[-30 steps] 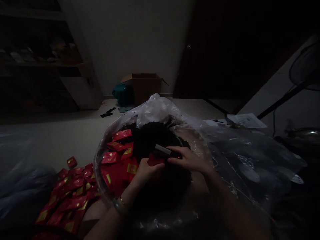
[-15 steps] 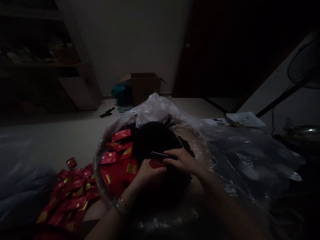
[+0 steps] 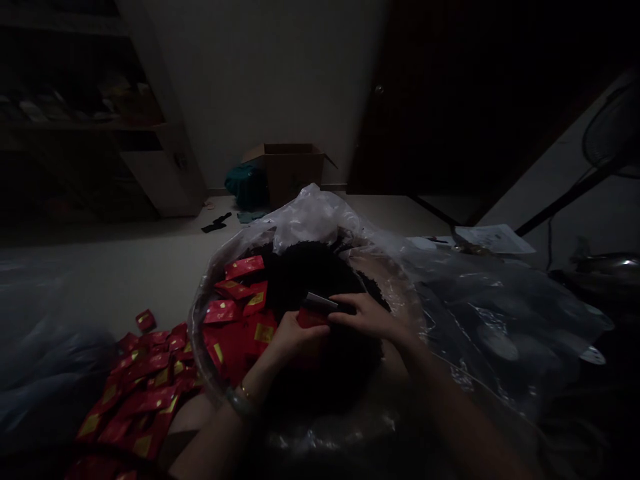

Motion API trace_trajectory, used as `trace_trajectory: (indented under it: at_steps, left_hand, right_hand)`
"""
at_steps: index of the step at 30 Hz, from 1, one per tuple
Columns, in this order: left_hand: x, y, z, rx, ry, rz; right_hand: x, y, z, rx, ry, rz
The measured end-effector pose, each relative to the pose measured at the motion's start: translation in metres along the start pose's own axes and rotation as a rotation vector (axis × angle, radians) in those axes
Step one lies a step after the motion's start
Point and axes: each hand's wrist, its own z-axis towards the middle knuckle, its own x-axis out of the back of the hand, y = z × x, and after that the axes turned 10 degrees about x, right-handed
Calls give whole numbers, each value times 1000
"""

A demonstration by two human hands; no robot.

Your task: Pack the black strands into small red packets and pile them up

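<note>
The room is dim. My left hand (image 3: pixel 290 337) is closed on a small red packet (image 3: pixel 311 317), held over a large basin (image 3: pixel 200 320) lined with clear plastic. My right hand (image 3: pixel 367 315) is closed on a small flat scoop-like tool (image 3: pixel 323 303) whose pale end sits at the packet's mouth. The basin holds a dark mound of loose material (image 3: pixel 310 280) and several red packets with gold labels (image 3: pixel 240 300) along its left side.
A heap of red packets (image 3: pixel 145 393) lies on the floor at lower left. Clear plastic sheeting (image 3: pixel 490 313) spreads to the right. A cardboard box (image 3: pixel 290 170) and teal bag (image 3: pixel 245 187) stand by the far wall. Shelving (image 3: pixel 100 120) is at left, a fan stand (image 3: pixel 600 167) at right.
My right hand tilted the tool down flat at the packet, then raised its pale end again. My left hand kept the red packet in place.
</note>
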Motion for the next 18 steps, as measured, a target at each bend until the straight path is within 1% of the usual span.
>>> trace_trajectory:
  at_steps: [2, 6, 8, 11, 13, 16, 18]
  left_hand:
    - [1, 0, 1, -7, -5, 6]
    - [2, 1, 3, -44, -10, 20]
    - [4, 3, 3, -28, -22, 34]
    - [8, 6, 2, 19, -62, 47]
    - [10, 8, 1, 30, -74, 52]
    - [11, 10, -1, 20, -55, 70]
    - [10, 10, -1, 20, -46, 78]
  right_hand:
    - [-2, 0, 1, 18, -16, 6]
    - [-7, -2, 4, 108, -64, 1]
    - [-9, -2, 6, 123, -41, -14]
    - [-8, 2, 6, 108, 6, -14]
    - [-6, 4, 7, 81, 14, 11]
    - [-5, 5, 6, 55, -4, 39]
    - [-5, 5, 6, 65, -13, 30]
